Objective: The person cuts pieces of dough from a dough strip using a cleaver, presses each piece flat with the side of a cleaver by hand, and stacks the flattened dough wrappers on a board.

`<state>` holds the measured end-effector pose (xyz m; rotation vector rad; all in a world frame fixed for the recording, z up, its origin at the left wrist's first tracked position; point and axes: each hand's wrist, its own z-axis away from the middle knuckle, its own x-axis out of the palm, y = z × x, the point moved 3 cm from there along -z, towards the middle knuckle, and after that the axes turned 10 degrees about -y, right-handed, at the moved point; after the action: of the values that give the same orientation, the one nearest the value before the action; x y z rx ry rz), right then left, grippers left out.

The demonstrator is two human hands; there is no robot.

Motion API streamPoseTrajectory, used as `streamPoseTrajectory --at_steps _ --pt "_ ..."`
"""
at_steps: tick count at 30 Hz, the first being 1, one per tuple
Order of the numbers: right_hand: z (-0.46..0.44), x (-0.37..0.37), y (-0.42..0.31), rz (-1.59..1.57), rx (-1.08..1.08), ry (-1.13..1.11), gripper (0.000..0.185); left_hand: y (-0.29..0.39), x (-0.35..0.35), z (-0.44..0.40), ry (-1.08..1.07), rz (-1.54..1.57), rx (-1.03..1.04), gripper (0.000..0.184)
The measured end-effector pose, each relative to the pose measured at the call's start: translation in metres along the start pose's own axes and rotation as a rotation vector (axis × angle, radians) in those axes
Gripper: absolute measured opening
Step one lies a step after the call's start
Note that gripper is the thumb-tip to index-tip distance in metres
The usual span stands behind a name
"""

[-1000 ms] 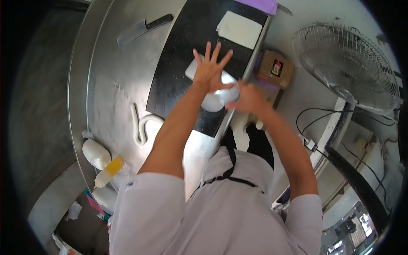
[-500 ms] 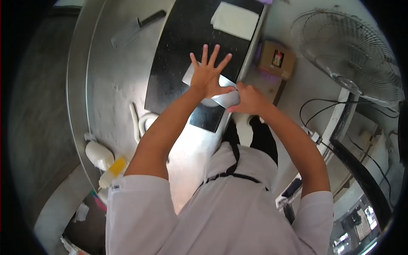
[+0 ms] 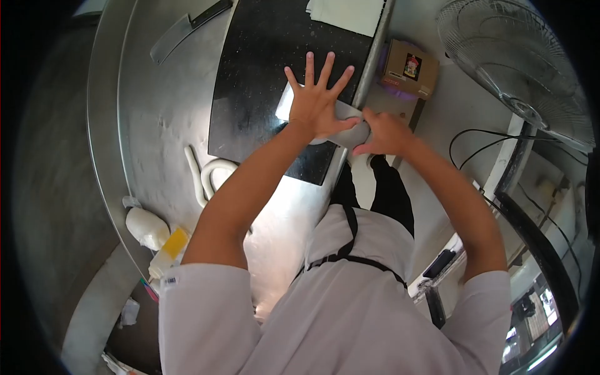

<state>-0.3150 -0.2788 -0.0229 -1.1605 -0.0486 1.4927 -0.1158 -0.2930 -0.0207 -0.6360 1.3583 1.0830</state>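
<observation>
My left hand (image 3: 315, 105) lies with fingers spread on a flat metal blade (image 3: 347, 119) above the black board (image 3: 250, 81). My right hand (image 3: 387, 134) is closed round the near end of this metal tool at the board's right edge; its handle is hidden in the hand. A bit of something white and round (image 3: 319, 141) shows below the blade, mostly covered. Near the board's far end lies a stack of pale flat sheets (image 3: 347, 14). A long white dough strip (image 3: 195, 175) curves on the steel table left of the board.
A cleaver (image 3: 175, 39) lies on the steel table (image 3: 156, 112) at the upper left. A white bag (image 3: 147, 228) and a yellow-and-white bottle (image 3: 169, 253) stand at the lower left. To the right are a cardboard box (image 3: 409, 69), a large fan (image 3: 519, 69) and black cables (image 3: 481, 132).
The blade and both hands have shifted slightly to the right over the board, my left hand still spread. The whole view has moved, so the sheets and cleaver sit higher in the picture.
</observation>
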Motion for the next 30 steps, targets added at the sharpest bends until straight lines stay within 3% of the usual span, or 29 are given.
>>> streamPoseTrajectory --at_steps 1,6,12,14,18,20,21,24,28,30 --pt "0.002 0.000 0.000 0.016 -0.055 0.073 0.093 0.000 -0.002 -0.007 0.058 0.011 -0.025 0.113" --pt "-0.035 -0.074 -0.006 0.143 -0.056 -0.050 0.091 -0.030 -0.018 -0.042 0.216 -0.032 -0.180 0.115" --pt "-0.002 -0.023 -0.003 0.052 0.080 -0.240 0.097 -0.005 0.002 -0.008 0.032 -0.034 -0.031 0.115" --pt "-0.006 -0.032 0.012 0.175 0.003 -0.091 0.097 -0.007 0.004 -0.022 0.091 0.007 -0.051 0.118" --pt "-0.033 -0.080 0.009 0.347 -0.045 -0.017 0.094 -0.017 -0.031 -0.041 0.228 0.022 -0.143 0.112" --pt "-0.039 -0.077 0.009 0.210 -0.126 -0.033 0.091 -0.020 -0.044 -0.047 0.036 0.023 -0.148 0.117" --pt "-0.027 -0.070 -0.007 0.194 0.005 -0.084 0.090 -0.018 -0.044 -0.042 -0.024 0.020 -0.118 0.118" --pt "-0.008 -0.028 0.007 0.186 0.024 -0.058 0.089 0.002 -0.032 -0.020 -0.150 -0.007 -0.051 0.115" --pt "-0.023 -0.055 0.033 0.212 -0.048 0.075 0.089 -0.001 -0.029 -0.038 0.108 0.018 -0.100 0.114" --pt "-0.030 -0.082 0.028 0.272 -0.069 0.038 0.088 -0.003 -0.035 -0.050 0.110 0.003 -0.132 0.115"
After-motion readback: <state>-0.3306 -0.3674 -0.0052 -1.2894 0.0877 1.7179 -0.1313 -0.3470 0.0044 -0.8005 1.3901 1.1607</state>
